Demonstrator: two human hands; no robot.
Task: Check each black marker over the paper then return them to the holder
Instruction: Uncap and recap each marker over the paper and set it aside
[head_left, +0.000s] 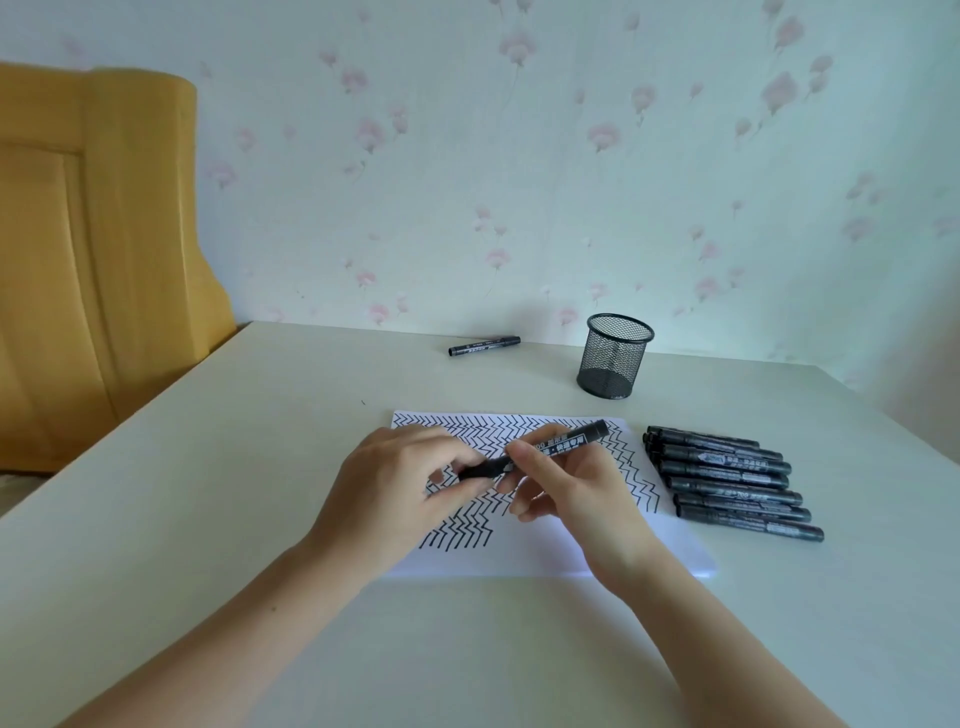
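Your right hand (566, 483) had its fingers clamped on the barrel of a black marker (540, 451), while your left hand (395, 488) pinched the marker's lower end, both above the paper (670, 540) with its zigzag lines. Just right of your right fingers a row of markers (727, 480) lay side by side. Beyond your fingertips stood the mesh holder (614, 356), and a lone marker (484, 346) lay left of it, all on the table (260, 441)

Both hands (395, 483) (576, 493) together (fingers (524, 451) pinched)
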